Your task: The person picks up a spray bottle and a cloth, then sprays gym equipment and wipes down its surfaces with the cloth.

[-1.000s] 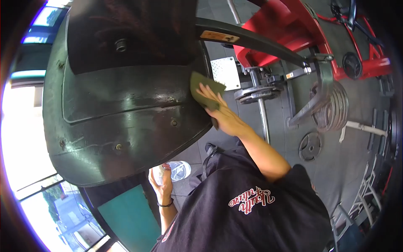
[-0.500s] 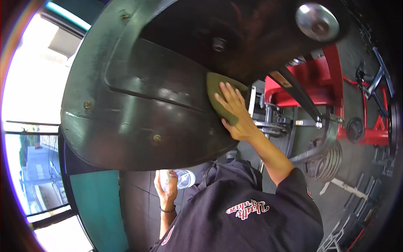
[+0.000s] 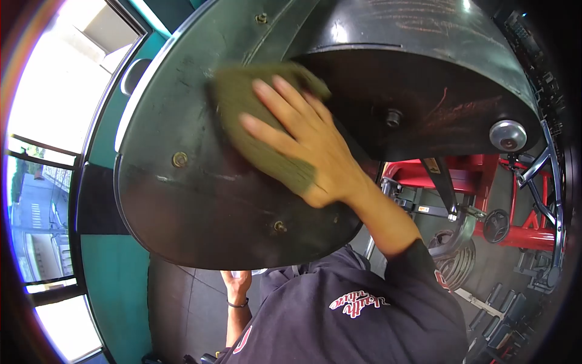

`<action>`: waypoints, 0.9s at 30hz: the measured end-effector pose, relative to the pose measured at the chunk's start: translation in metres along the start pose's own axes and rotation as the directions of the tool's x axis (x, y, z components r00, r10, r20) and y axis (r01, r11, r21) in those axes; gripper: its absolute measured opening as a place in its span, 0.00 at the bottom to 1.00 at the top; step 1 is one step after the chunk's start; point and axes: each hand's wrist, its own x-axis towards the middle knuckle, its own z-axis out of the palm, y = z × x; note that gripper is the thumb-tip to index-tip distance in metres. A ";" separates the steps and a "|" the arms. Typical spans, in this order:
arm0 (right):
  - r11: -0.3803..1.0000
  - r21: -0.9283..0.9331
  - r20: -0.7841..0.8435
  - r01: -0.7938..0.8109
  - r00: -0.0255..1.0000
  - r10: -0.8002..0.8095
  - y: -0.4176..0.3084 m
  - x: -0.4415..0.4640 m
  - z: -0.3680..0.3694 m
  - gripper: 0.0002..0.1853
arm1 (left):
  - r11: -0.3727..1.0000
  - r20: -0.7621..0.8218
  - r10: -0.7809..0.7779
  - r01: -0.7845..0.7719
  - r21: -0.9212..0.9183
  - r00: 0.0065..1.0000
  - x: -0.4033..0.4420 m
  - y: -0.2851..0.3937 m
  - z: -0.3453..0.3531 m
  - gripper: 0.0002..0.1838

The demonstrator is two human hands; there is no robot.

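My right hand (image 3: 309, 142) lies with fingers spread over an olive-green cloth (image 3: 248, 121), pressing it flat on the large black machine cover (image 3: 200, 206). Bolts show on the cover around the cloth, and a darker recess with a round silver cap (image 3: 508, 135) is at its right. Below the cover's lower edge is my left hand (image 3: 236, 283), mostly hidden by it. A small part of a clear bottle (image 3: 257, 271) shows beside the left fingers.
Red gym equipment (image 3: 521, 238) stands at the right, with weight plates (image 3: 456, 261) below it. Windows (image 3: 42, 212) and a teal wall panel (image 3: 115, 291) line the left side. Dark floor (image 3: 182, 297) shows beneath the cover.
My right hand and the cloth have moved left and up across the cover. The view has shifted, and the cover's edge now hides most of the bottle and part of my left hand.
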 end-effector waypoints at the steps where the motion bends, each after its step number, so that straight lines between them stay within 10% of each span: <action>1: 0.997 -0.026 0.058 -0.072 0.996 0.074 0.001 -0.028 -0.001 0.43 | 0.965 -0.018 -0.181 0.173 -0.198 0.983 -0.001 0.006 0.005 0.17; 4: 0.981 0.002 0.072 -0.196 0.978 0.195 0.023 -0.142 0.011 0.42 | 0.781 0.177 -0.402 0.438 -0.445 0.898 0.019 0.018 -0.001 0.11; 9: 0.973 -0.028 0.059 -0.229 0.971 0.230 0.019 -0.131 0.014 0.43 | 0.998 0.159 -0.053 0.056 -0.009 0.986 0.036 0.000 0.006 0.06; 12: 0.996 -0.015 0.086 -0.092 0.992 0.093 -0.008 -0.023 -0.002 0.44 | 0.993 0.178 -0.102 0.110 -0.035 0.979 0.050 0.005 0.003 0.07; 15: 1.000 -0.020 0.078 0.024 0.997 -0.023 -0.033 0.044 -0.007 0.48 | 0.722 0.248 -0.425 0.491 -0.487 0.871 0.052 0.010 -0.002 0.11; 18: 0.989 0.104 0.142 0.105 0.983 -0.119 -0.050 0.067 -0.006 0.47 | 0.743 -0.197 -0.477 0.273 -0.611 0.857 0.024 -0.018 0.037 0.10; 24: 0.993 0.006 -0.116 -0.121 0.986 0.120 -0.016 0.107 0.000 0.37 | 0.711 0.036 -0.367 0.306 -0.633 0.929 0.081 0.009 -0.012 0.09; 27: 1.000 -0.012 0.009 0.006 1.000 -0.006 -0.045 0.100 -0.003 0.37 | 0.669 0.047 -0.368 0.299 -0.681 0.929 0.083 -0.015 0.003 0.11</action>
